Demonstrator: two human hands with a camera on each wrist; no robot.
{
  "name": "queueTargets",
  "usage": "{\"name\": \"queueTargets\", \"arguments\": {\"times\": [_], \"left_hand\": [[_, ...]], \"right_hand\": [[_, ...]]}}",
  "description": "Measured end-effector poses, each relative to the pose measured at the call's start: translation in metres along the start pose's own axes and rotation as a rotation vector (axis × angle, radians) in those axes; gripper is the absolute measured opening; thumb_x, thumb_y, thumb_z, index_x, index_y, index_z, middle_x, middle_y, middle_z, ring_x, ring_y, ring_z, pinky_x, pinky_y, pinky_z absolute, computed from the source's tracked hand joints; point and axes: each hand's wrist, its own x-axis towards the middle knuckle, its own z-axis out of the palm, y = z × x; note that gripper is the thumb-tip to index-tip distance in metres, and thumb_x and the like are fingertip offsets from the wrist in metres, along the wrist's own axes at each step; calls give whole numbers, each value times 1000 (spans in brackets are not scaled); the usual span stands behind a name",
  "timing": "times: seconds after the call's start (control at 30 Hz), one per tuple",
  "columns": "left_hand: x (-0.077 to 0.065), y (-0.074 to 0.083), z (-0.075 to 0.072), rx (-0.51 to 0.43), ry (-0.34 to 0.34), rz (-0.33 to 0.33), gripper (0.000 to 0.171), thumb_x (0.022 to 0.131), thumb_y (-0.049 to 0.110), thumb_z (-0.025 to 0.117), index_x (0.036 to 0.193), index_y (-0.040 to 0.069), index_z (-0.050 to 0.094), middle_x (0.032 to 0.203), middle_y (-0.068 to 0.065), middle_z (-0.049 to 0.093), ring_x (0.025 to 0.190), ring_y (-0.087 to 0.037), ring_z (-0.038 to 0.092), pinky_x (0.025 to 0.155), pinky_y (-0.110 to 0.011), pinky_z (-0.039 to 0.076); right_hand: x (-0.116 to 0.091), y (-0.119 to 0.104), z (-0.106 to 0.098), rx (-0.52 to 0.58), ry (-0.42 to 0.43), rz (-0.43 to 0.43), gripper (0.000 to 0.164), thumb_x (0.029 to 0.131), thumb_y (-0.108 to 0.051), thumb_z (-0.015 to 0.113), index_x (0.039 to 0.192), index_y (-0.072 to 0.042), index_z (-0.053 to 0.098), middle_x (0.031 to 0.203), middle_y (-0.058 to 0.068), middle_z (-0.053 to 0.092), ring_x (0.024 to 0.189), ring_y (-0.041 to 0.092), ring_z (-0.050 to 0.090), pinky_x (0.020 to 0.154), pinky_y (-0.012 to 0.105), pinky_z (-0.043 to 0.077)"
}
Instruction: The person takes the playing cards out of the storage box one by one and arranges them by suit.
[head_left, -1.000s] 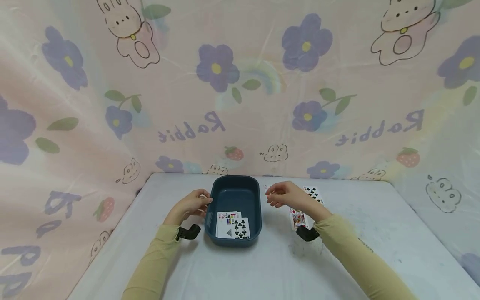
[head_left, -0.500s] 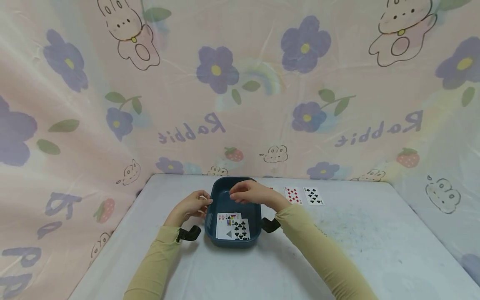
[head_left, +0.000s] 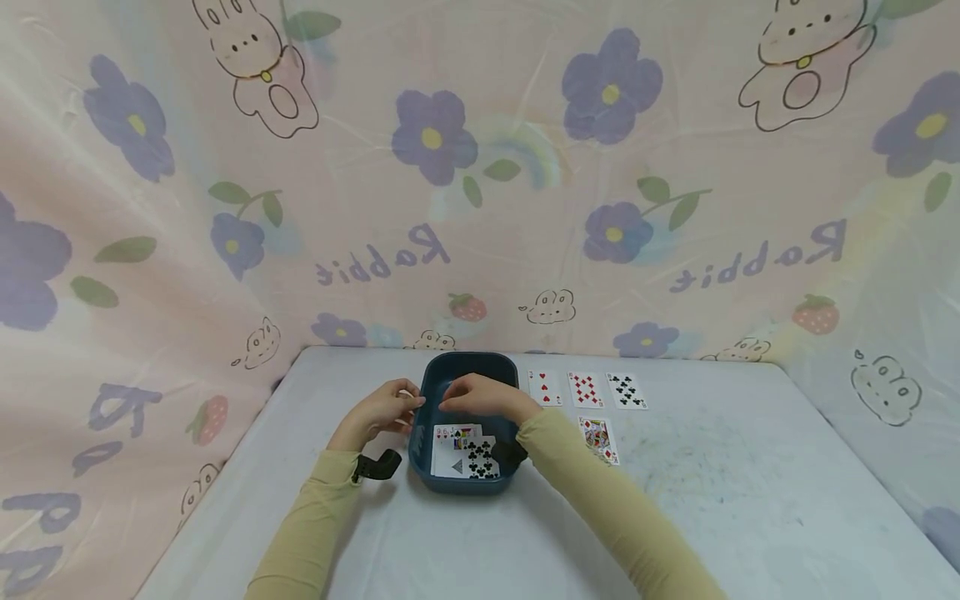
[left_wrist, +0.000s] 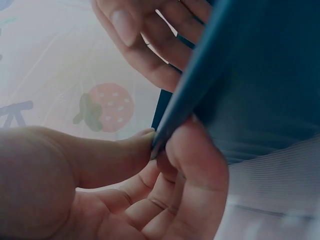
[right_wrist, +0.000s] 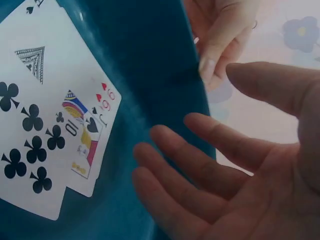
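Note:
My left hand pinches the left rim of a dark blue plastic bin. In the left wrist view its thumb and index finger meet on the bin wall. Over the middle of the bin is my right hand, its fingers relaxed and spread with nothing in them, as the right wrist view shows. Near the bin's front, overlapping playing cards lie face up: a ten of clubs on top, with a jack of spades and a six of hearts partly covered.
Right of the bin, a three of hearts, a red diamonds card and a black clubs card lie in a row on the white table. A face card lies nearer, partly behind the right sleeve. A printed curtain stands behind.
My right hand has moved left from above the loose cards to over the bin, uncovering those cards. My left hand has stayed on the rim, and the cards in the bin look the same.

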Motion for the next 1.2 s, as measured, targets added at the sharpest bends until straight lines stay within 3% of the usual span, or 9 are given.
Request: {"name": "queueTargets", "arguments": {"times": [0.23, 0.33, 0.57, 0.97, 1.2], "left_hand": [[0, -2, 0, -2, 3, 8, 15, 98, 13, 55, 107, 3, 49, 84, -12, 58, 65, -17, 57, 55, -28, 51], [-1, -1, 0, 4, 4, 9, 15, 98, 13, 55, 107, 3, 49, 83, -12, 58, 65, -17, 57, 55, -28, 52], [-1, -1, 0, 2, 14, -1, 14, 98, 13, 55, 107, 3, 49, 84, -13, 59, 64, -17, 57, 54, -27, 52], [0, -1, 2, 3, 23, -3, 14, 98, 13, 55, 107, 3, 49, 86, -14, 60, 64, -17, 56, 55, -28, 52], [1, -3, 1, 10, 28, 1, 15, 98, 13, 55, 108, 3, 50, 86, -15, 60, 64, -18, 57, 55, -28, 52]], "right_hand": [[6, 4, 4, -180, -58, 87, 34, 93, -34, 60, 114, -7, 65, 98, 1, 63, 88, 15, 58, 82, 33, 48], [5, 6, 6, -224, -97, 113, 36, 93, -36, 60, 114, -7, 64, 96, 3, 65, 88, 17, 59, 84, 35, 47], [6, 6, 7, -294, -34, 111, 37, 93, -37, 59, 115, -8, 65, 109, 2, 63, 99, 16, 57, 91, 37, 45], [6, 8, 8, -299, -44, 167, 46, 92, -39, 60, 122, -4, 61, 115, 7, 63, 104, 20, 57, 94, 41, 44], [5, 10, 6, -202, -98, 190, 41, 94, -34, 59, 117, -1, 62, 99, 10, 67, 93, 22, 62, 89, 39, 47]]}}
